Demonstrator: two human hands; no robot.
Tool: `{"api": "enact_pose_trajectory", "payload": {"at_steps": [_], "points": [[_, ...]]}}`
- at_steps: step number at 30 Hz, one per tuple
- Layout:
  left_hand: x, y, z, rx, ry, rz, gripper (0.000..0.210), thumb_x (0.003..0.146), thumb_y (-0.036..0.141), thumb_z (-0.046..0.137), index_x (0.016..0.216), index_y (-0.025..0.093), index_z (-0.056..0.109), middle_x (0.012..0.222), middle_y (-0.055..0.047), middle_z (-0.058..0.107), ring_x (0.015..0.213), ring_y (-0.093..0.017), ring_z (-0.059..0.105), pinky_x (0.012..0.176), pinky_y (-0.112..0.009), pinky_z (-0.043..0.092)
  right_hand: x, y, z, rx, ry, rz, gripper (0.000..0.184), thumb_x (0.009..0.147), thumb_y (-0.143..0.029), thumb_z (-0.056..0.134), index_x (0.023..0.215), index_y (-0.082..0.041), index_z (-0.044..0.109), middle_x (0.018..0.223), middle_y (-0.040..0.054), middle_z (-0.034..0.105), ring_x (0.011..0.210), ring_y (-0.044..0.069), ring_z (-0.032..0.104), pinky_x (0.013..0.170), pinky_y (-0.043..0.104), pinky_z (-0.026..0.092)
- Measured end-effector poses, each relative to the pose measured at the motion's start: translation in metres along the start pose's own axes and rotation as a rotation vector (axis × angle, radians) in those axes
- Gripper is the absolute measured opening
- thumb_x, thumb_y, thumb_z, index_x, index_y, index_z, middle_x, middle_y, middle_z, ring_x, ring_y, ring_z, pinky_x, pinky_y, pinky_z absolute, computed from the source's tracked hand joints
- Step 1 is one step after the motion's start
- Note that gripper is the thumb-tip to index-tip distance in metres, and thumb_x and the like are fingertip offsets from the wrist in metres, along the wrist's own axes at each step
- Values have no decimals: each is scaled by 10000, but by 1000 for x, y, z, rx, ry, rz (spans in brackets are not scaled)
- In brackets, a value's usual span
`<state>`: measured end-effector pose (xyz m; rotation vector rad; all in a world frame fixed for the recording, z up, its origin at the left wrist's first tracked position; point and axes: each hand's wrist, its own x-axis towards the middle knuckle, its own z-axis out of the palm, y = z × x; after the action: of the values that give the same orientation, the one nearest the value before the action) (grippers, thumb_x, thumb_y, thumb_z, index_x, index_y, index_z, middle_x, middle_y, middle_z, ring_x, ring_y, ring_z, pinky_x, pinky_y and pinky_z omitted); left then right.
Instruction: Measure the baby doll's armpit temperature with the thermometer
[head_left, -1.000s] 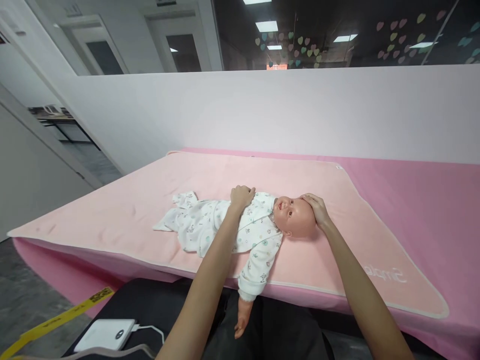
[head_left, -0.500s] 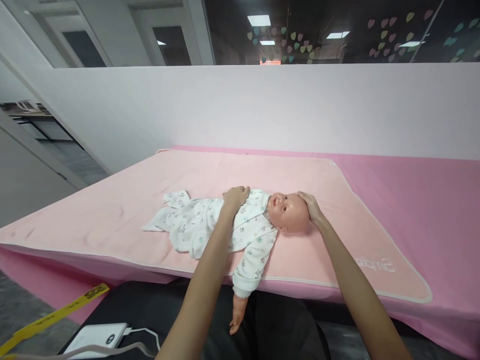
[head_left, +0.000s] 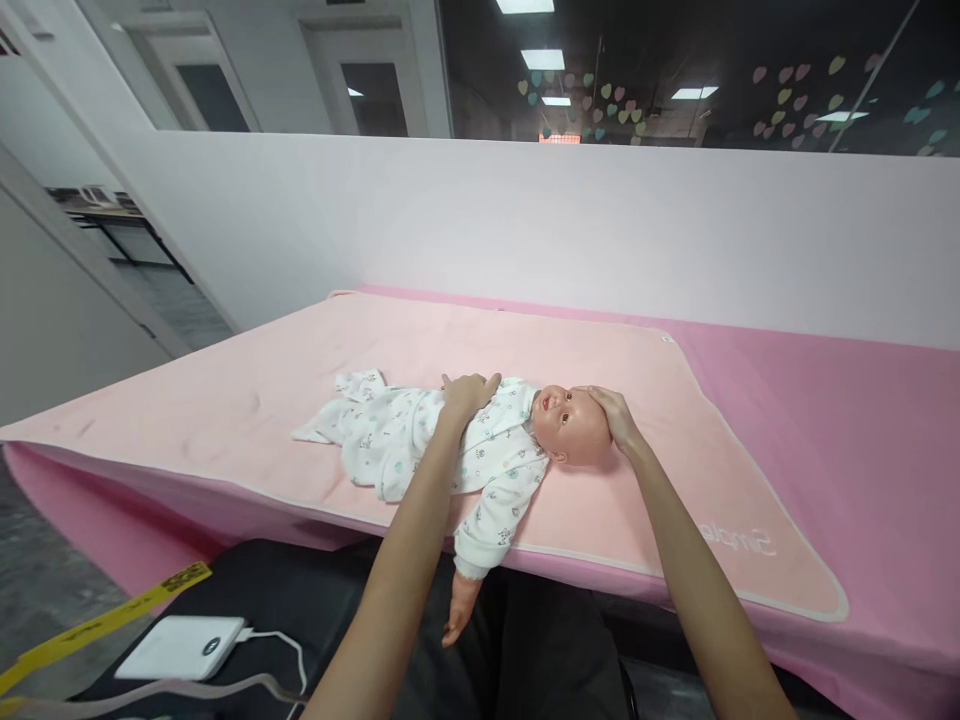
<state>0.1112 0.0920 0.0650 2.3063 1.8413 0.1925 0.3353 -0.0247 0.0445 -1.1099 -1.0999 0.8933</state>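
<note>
A baby doll (head_left: 487,466) in a white printed outfit lies on its back on a peach mat (head_left: 600,540), its head to the right. My left hand (head_left: 469,394) rests flat on the doll's chest and belly, fingers spread and not gripping. Against the crown and forehead of the doll's head (head_left: 577,435) lies my right hand (head_left: 613,412), fingers stretched out along it. The doll's near arm (head_left: 484,530) hangs over the mat's front edge, its bare hand above my lap. My left forearm covers part of the torso; the far arm is hidden.
Under the mat, a pink cloth (head_left: 832,400) covers the table. A white power bank (head_left: 182,647) with a white cable sits at the lower left, near a yellow strap (head_left: 105,622). A low white wall (head_left: 525,230) stands behind the table.
The camera view has tilted and shifted slightly. Both hands stay on the doll, with the right fingers reaching a little further over its forehead.
</note>
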Motion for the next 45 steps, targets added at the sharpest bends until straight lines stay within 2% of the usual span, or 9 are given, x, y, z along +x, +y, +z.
{"api": "enact_pose_trajectory", "payload": {"at_steps": [4,10,12,16,18,24,31,38,45], "points": [[-2,-1,1,-23,10,-42,662,829,570,175,1011,152,655,1072,-157,648,1041,-333,569,897,-457,383,3,2,-1,-19,57,-14,452,603,-573,641,835,-189,699,1016,66,686,1027,247,584,965,387,402],[-6,0,1,12,52,-54,640,843,544,167,1008,166,656,1084,-148,644,1071,-321,556,907,-442,378,11,5,-13,18,321,-67,576,634,-604,595,1050,-205,625,1204,90,596,1125,244,535,950,404,409],[-5,0,2,4,67,-46,632,844,537,169,1000,166,657,1076,-147,647,1071,-320,555,914,-450,372,10,3,-12,21,293,-67,547,649,-601,580,1009,-193,644,1145,95,628,1087,238,559,949,398,407],[-3,-2,4,-11,96,-23,626,846,525,171,986,155,656,1073,-154,646,1067,-328,553,920,-470,360,1,1,-2,-53,84,-52,419,634,-554,628,844,-197,694,1012,69,684,1005,228,591,951,371,400],[-3,-3,5,-17,113,-11,621,845,521,176,974,152,659,1060,-156,649,1060,-327,555,926,-474,353,-2,0,2,-80,58,-58,394,630,-558,628,784,-202,698,968,57,695,975,226,596,930,364,413],[-3,-6,7,-28,143,21,612,850,515,177,924,158,669,1010,-145,666,1026,-316,567,935,-475,337,-2,5,3,-15,130,-53,368,628,-519,631,812,-206,693,944,44,698,966,216,597,936,365,415],[-5,-6,8,-22,166,31,614,854,508,176,937,149,667,997,-154,664,1014,-310,565,938,-466,327,1,10,-1,87,361,-20,399,593,-452,652,901,-198,664,1109,56,648,1081,222,559,971,364,405],[-4,-7,10,-30,179,30,621,855,522,171,930,159,669,1001,-146,663,1024,-312,559,940,-468,325,-7,1,2,75,55,206,402,644,-551,593,659,-156,671,722,59,709,783,242,654,755,341,501],[-3,-7,10,-28,174,25,616,859,523,184,947,156,671,1002,-148,663,1015,-299,561,926,-440,339,1,8,-5,128,246,87,401,618,-530,644,818,-186,700,1013,52,692,1061,244,588,970,361,418]]}}
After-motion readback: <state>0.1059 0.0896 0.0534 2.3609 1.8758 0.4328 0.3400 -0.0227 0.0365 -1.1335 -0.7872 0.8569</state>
